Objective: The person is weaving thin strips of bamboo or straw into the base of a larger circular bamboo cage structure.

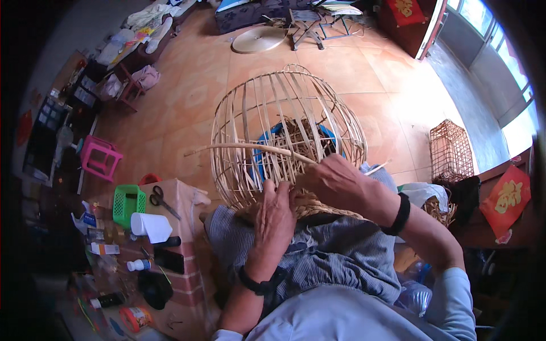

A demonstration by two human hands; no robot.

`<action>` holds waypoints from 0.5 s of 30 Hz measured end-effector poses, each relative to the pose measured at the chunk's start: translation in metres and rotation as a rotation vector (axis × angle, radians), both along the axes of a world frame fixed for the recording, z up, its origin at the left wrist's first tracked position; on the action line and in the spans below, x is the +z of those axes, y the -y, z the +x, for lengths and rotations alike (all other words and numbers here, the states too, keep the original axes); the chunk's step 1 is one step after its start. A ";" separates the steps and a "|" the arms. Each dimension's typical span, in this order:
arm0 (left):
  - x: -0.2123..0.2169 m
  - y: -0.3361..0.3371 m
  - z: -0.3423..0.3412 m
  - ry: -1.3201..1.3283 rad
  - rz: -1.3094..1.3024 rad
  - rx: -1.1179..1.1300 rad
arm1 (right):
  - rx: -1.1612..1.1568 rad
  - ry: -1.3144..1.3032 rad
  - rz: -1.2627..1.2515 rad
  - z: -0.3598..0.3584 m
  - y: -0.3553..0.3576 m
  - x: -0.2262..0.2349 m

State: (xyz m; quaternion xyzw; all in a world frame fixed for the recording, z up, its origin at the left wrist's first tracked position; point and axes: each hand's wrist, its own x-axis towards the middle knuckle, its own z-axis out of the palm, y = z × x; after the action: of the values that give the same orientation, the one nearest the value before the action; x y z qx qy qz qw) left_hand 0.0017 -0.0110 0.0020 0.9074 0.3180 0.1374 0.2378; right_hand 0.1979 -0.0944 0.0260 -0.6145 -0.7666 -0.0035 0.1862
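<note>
A large open-ribbed basket (321,209) of pale split strips rests against my lap, its densely woven edge toward me. My right hand (341,184) is closed around a long pale strip (244,146), just above that edge. The strip's free end reaches out to the left across the ribs. Beside it, my left hand (274,216) grips the basket's near edge, fingers bent and thumb close to the right hand. Through the ribs shows a blue basin (263,139) holding brown dry strips (298,133). Exactly what the fingertips pinch is hidden.
On my left, a low table (187,224) carries scissors (164,202), a green plastic basket (128,206), a paper roll (151,226) and several bottles. Farther left stands a pink stool (101,159). A wire-like crate (451,152) sits on the right.
</note>
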 end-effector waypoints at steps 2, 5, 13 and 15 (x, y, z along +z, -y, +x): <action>-0.001 0.001 -0.001 0.015 0.020 0.011 | -0.035 -0.071 -0.023 -0.007 0.012 -0.005; -0.003 0.002 0.004 0.002 0.028 0.034 | -0.132 0.059 -0.035 -0.029 0.041 -0.034; -0.003 -0.009 -0.008 0.215 0.249 -0.233 | -0.236 -0.059 0.038 -0.039 0.047 -0.029; -0.001 -0.010 -0.006 0.135 0.385 -0.307 | -0.241 -0.045 0.035 -0.038 0.047 -0.029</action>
State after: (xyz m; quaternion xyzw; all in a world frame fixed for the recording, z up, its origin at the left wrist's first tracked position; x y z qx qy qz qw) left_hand -0.0048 -0.0006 0.0014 0.9625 0.1277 0.2178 0.0994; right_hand 0.1595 -0.1415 -0.0032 -0.6988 -0.6827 -0.0255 0.2121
